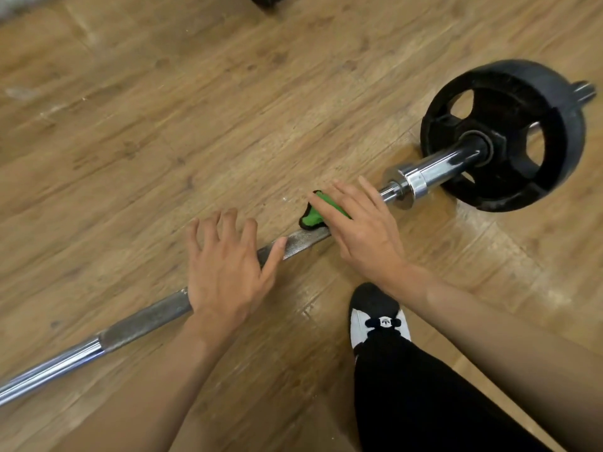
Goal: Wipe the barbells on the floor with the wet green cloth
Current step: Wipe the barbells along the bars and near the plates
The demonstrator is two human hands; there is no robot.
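Beyond the black-trousered leg point(424, 386), the barbell point(143, 321), surely heavy and rigid, lies on the floor point(195, 125), left hand point(225, 272) spread flat on its knurled shaft, right hand point(362, 230) with straight fingers pressing the soft green cloth point(311, 216) onto it near the plate point(502, 135).

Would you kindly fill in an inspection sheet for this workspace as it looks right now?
Surface: wooden floor, with pale scuffs in places.
Job's things: barbell lies on the floor, with a black plate on the end near the right hand; green cloth on the bar.
Clutter: a few pale specks by the cloth.
Hands: left hand rests on the bar, fingers spread; right hand presses the cloth onto the bar, fingers straight.
Cables: nothing seen.
Surroundings: shoe and trouser leg beside the bar; dark object at the top edge, unidentifiable.
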